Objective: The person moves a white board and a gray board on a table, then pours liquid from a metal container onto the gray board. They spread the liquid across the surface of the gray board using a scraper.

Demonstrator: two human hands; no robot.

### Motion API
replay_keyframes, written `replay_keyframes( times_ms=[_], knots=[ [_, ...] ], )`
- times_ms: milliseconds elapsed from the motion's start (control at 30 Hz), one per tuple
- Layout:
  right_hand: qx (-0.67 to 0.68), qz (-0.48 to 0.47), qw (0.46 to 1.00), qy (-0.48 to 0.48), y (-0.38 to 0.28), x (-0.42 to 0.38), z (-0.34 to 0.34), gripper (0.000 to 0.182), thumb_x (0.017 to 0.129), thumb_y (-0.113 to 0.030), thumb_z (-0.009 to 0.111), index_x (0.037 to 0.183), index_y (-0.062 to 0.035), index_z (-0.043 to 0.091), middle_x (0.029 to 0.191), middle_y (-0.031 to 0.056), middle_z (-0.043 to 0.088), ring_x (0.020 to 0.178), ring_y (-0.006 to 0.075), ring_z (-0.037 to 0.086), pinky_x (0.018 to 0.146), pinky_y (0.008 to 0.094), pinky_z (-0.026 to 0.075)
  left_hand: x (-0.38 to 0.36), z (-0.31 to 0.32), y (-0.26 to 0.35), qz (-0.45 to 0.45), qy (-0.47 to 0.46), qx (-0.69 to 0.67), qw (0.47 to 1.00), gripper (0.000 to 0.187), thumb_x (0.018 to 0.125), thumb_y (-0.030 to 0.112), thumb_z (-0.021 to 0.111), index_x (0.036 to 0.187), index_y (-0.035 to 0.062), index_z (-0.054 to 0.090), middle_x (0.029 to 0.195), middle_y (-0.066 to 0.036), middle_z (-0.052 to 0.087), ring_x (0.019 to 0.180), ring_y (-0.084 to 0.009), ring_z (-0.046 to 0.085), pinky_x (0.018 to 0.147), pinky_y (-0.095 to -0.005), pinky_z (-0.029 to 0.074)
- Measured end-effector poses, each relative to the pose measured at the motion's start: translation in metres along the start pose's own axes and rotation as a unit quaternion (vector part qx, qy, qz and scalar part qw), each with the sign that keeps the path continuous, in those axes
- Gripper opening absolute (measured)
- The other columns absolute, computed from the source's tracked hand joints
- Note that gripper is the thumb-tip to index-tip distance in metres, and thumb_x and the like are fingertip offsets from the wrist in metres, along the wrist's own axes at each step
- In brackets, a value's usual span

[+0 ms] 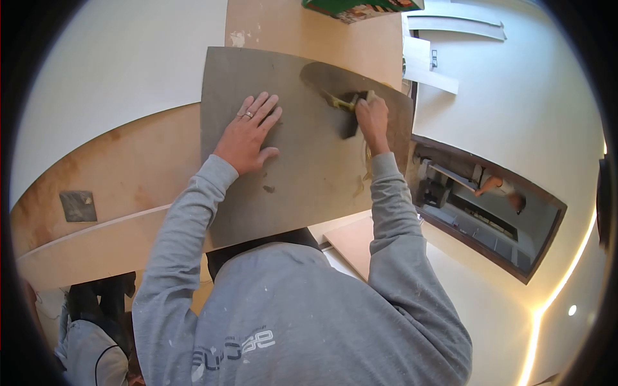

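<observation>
Gray sheet (302, 186): laid across the bench (309, 32), covered partly by the spread left hand (250, 135).
Dark spreader (349, 123): gripped in the right hand (373, 119), above the sheet.

Grey long-sleeve sweatshirt (290, 315), heathered knit, loose fit. Cuffs (219, 170) snug at the wrists, sleeves (177, 257) bunched in folds. Front print (237, 347): blocky lettering, part pale, part dark, not cleanly legible. Small whitish specks scattered on fabric. Left hand (248, 138): silver-toned ring (246, 115) on one finger. Dark fabric (257, 247) beyond hem.
</observation>
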State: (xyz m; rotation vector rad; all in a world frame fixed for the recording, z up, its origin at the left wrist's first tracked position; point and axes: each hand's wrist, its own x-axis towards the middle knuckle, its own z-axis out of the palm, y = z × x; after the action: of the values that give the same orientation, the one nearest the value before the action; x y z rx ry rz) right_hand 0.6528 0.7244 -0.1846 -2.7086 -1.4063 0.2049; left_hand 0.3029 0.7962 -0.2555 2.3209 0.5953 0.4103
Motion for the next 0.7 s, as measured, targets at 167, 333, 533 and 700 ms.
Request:
replay_keyframes(
  times_ms=[167,333,533,700],
  knots=[
    [0.075,0.060,0.995,0.017,-0.085,0.013,0.000,0.030,0.088,-0.018,0.062,0.095,0.0090,0.073,0.103,0.0358,0.073,0.102,0.0537,0.072,0.094,0.0583,0.057,0.001,-0.002,0.003,-0.003,-0.001,0.027,1.000,0.093,0.086,0.047,0.083,0.161,0.0073,0.046,0.174,-0.012,0.033,0.165,-0.0314,0.022,0.137,-0.0486,0.015],
    [0.006,-0.108,0.994,-0.034,-0.112,0.041,0.030,0.028,0.091,-0.017,0.060,0.100,0.0052,0.073,0.102,0.0340,0.074,0.101,0.0539,0.071,0.092,0.0580,0.057,-0.007,-0.016,0.012,-0.058,0.010,0.101,0.993,0.095,0.084,0.065,0.077,0.164,0.0246,0.046,0.176,-0.002,0.034,0.166,-0.0284,0.021,0.137,-0.0560,0.005],
    [0.043,-0.216,0.972,-0.080,-0.115,-0.013,-0.032,0.025,0.099,-0.016,0.064,0.114,0.0032,0.070,0.107,0.0284,0.074,0.100,0.0509,0.069,0.091,0.0547,0.055,-0.011,-0.018,0.014,-0.104,0.030,0.089,0.990,0.102,0.077,0.069,0.081,0.165,0.0311,0.046,0.176,0.001,0.034,0.166,-0.0261,0.020,0.136,-0.0582,0.005],
    [-0.042,-0.254,0.966,-0.038,-0.084,-0.079,-0.034,0.035,0.092,-0.002,0.063,0.126,-0.0048,0.069,0.120,0.0162,0.073,0.110,0.0354,0.067,0.098,0.0448,0.054,-0.009,-0.024,0.017,-0.106,0.013,0.087,0.990,0.103,0.077,0.064,0.085,0.166,0.0293,0.046,0.176,0.000,0.034,0.167,-0.0274,0.019,0.136,-0.0573,0.006]
  ],
)
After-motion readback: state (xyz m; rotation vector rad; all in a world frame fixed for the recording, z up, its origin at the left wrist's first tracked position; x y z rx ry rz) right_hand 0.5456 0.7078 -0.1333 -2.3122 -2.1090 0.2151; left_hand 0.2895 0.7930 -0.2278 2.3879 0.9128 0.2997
